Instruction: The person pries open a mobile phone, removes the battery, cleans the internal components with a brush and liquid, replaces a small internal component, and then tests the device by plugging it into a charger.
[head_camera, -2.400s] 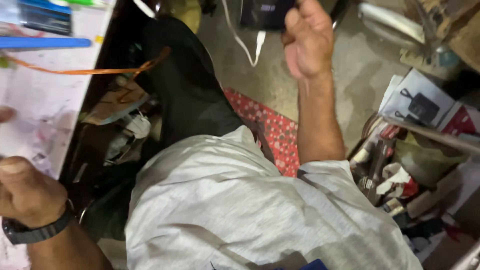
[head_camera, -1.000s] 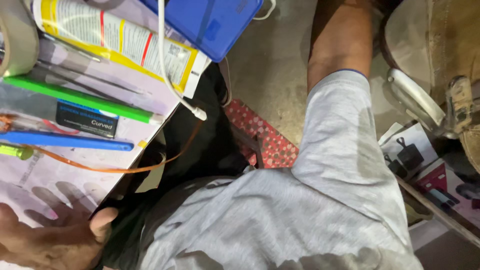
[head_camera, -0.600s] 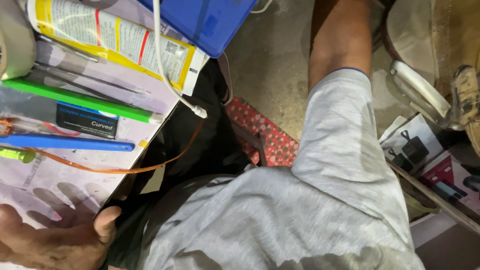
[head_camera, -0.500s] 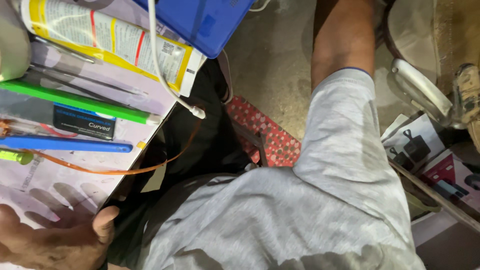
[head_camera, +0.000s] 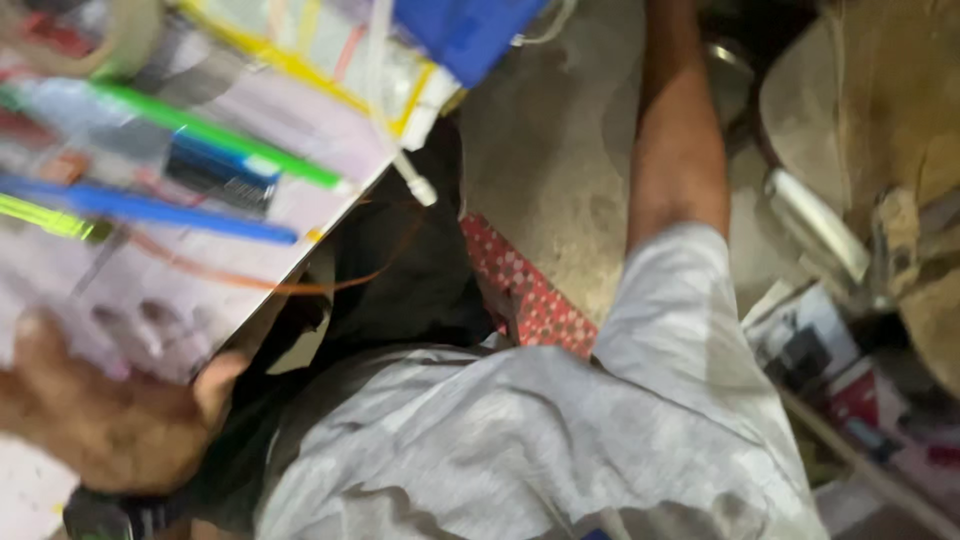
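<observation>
Your left hand (head_camera: 95, 420) lies flat at the lower left, fingers spread and pressing on the pale paper-covered bench (head_camera: 200, 300) near its edge; this grip is apart and holds nothing. A dark watch (head_camera: 110, 512) sits on that wrist.

Just beyond the hand lie a blue pen (head_camera: 150, 208), a green pen (head_camera: 215, 135) and a thin orange cord (head_camera: 260, 285) that trails off the bench edge. These look light, slim and smooth, likely to roll; each would be best pinched at mid-length. A white cable (head_camera: 395, 150) hangs past the edge beside a blue box (head_camera: 465, 30).

At centre is your grey shirt. Your right arm (head_camera: 675, 130) reaches up out of view, so I cannot tell how that grip stands.
</observation>
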